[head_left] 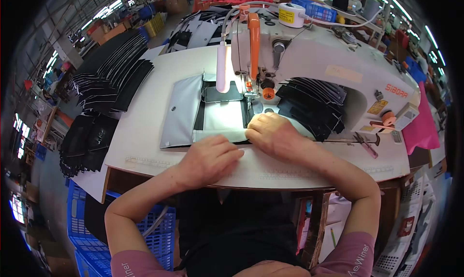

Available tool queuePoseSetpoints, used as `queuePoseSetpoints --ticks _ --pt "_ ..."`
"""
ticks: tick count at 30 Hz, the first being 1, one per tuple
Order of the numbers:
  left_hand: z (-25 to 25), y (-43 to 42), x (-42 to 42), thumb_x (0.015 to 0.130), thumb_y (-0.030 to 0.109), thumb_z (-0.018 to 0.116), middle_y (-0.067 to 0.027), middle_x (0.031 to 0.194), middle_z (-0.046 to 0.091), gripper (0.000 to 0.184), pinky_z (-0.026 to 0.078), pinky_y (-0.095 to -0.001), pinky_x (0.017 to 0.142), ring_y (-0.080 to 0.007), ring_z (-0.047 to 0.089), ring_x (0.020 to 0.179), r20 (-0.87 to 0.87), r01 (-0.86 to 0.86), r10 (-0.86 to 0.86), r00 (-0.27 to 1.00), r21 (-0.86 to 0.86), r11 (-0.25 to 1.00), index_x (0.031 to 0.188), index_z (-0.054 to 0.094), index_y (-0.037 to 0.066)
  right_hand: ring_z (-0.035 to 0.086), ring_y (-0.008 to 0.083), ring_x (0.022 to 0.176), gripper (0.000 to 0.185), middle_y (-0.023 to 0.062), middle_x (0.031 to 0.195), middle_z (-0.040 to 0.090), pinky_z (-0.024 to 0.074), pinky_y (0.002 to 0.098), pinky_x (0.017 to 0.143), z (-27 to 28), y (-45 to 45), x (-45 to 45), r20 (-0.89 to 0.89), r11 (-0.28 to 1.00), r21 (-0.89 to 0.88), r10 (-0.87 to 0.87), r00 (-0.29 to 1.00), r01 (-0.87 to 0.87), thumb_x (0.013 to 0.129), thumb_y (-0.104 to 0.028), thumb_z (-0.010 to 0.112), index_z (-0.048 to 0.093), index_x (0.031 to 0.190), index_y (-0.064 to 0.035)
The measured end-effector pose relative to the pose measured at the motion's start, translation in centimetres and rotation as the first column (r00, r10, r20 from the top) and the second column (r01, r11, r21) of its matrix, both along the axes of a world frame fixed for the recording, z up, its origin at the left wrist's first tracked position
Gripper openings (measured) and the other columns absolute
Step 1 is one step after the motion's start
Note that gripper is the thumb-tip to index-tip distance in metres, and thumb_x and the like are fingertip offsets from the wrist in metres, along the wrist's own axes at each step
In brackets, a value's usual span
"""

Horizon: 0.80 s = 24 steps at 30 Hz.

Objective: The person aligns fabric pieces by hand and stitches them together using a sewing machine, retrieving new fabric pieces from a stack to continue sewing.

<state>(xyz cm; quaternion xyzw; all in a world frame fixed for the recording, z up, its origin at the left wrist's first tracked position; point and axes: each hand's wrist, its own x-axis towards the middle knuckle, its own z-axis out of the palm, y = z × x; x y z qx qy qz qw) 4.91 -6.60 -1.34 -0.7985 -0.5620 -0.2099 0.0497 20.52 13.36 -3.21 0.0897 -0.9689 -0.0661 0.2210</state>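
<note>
A grey-and-black fabric panel [181, 115] lies flat on the sewing table, its right side by the presser foot [249, 102] of the sewing machine [314, 52]. A small dark patch with a clear-looking surface [223, 93] sits on its upper part. My right hand [274, 135] is closed, fingers together, gripping the panel's lower right corner just in front of the needle area. At the panel's front edge, my left hand [209, 162] has its fingers curled inward. Whatever may be in those fingers is hidden.
Stacked black pieces [113, 71] stand left of the table, and more dark pieces [311, 105] lie under the machine arm. Scissors or snips [366, 145] rest at right. A lit lamp [223, 69] hangs beside the needle. Blue crates [159, 233] stand below the table.
</note>
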Motion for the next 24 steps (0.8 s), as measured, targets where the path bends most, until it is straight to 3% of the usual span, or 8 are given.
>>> queuePoseSetpoints --ticks 6,8,10,13,16,20,21,24 --pt "-1.1 -0.4 0.6 0.086 0.013 0.066 -0.008 0.112 0.067 0.026 0.051 -0.0386 0.088 -0.0253 0.06 0.105 -0.048 0.054 -0.046 0.998 0.178 0.983 0.111 0.066 0.006 0.057 0.0201 0.074 0.014 0.0052 0.089 0.063 0.0464 0.0309 0.068 -0.2 -0.4 -0.7 0.026 0.982 -0.106 -0.154 0.988 0.156 0.09 -0.019 0.063 0.061 0.096 -0.006" --pt "-1.1 0.2 0.8 0.087 0.014 0.067 -0.0102 0.119 0.066 0.028 0.051 -0.0395 0.091 -0.027 0.06 0.11 -0.084 -0.056 0.075 0.994 0.207 0.977 0.114 0.066 0.005 0.051 0.0163 0.068 0.01 0.0019 0.081 0.059 0.0428 0.0291 0.063 -0.3 0.9 0.4 0.069 0.802 -0.577 -0.143 0.987 0.156 0.09 -0.015 0.062 0.06 0.091 -0.0056" --pt "-0.8 1.2 0.7 0.089 0.016 0.068 -0.0123 0.126 0.066 0.03 0.051 -0.0405 0.094 -0.0287 0.06 0.116 -0.119 -0.169 0.204 0.972 0.25 0.953 0.117 0.066 0.004 0.044 0.0126 0.063 0.008 -0.0014 0.074 0.055 0.0392 0.0272 0.059 -0.1 2.1 0.8 0.095 0.424 -0.896 -0.103 0.99 0.13 0.09 -0.012 0.062 0.059 0.087 -0.0052" --pt "-1.2 3.9 0.5 0.091 0.023 0.066 -0.0131 0.13 0.064 0.034 0.051 -0.042 0.094 -0.0293 0.059 0.117 -0.129 -0.204 0.243 0.961 0.254 0.945 0.12 0.065 0.004 0.041 0.0107 0.063 0.008 -0.0026 0.071 0.052 0.0368 0.0263 0.059 -0.6 2.3 0.4 0.064 0.37 -0.925 -0.072 0.995 0.087 0.091 -0.011 0.061 0.059 0.085 -0.0053" --pt "-1.4 5.7 -0.1 0.092 0.03 0.066 -0.014 0.12 0.068 0.032 0.051 -0.0423 0.09 -0.0304 0.063 0.108 -0.111 -0.288 0.315 0.943 0.204 0.935 0.113 0.069 0.005 0.038 0.0088 0.063 0.009 -0.0038 0.069 0.049 0.0345 0.0254 0.059 -0.6 2.5 0.6 0.049 0.318 -0.946 -0.05 0.998 0.062 0.091 -0.01 0.059 0.059 0.084 -0.0055" --pt "-0.4 5.1 -2.3 0.094 0.034 0.063 -0.0116 0.1 0.071 0.031 0.048 -0.0414 0.091 -0.0332 0.062 0.103 -0.113 -0.601 0.591 0.799 -0.116 0.79 0.103 0.071 0.006 0.038 0.0095 0.061 0.007 -0.0039 0.068 0.049 0.0333 0.0252 0.057 -0.7 1.9 0.4 -0.005 0.433 -0.901 -0.074 0.997 0.028 0.091 -0.01 0.06 0.06 0.086 -0.0054" --pt "-0.6 5.1 -2.3 0.094 0.034 0.063 -0.0116 0.1 0.071 0.031 0.048 -0.0414 0.091 -0.0332 0.062 0.103 -0.117 -0.607 0.595 0.795 -0.118 0.786 0.103 0.071 0.006 0.038 0.0095 0.061 0.007 -0.0039 0.068 0.049 0.0333 0.0252 0.057 -0.7 1.7 0.3 -0.006 0.429 -0.903 -0.068 0.998 0.024 0.091 -0.01 0.06 0.06 0.086 -0.0054" --pt "-1.9 6.3 -1.8 0.094 0.036 0.063 -0.0116 0.09 0.071 0.032 0.049 -0.0419 0.087 -0.0343 0.063 0.099 0.168 -0.475 0.5 0.85 -0.167 0.864 0.095 0.072 0.006 0.038 0.0096 0.061 0.006 -0.0037 0.068 0.049 0.0332 0.0251 0.058 -0.1 1.5 0.6 0.022 0.406 -0.912 -0.096 0.995 0.059 0.091 -0.01 0.06 0.06 0.086 -0.0053"
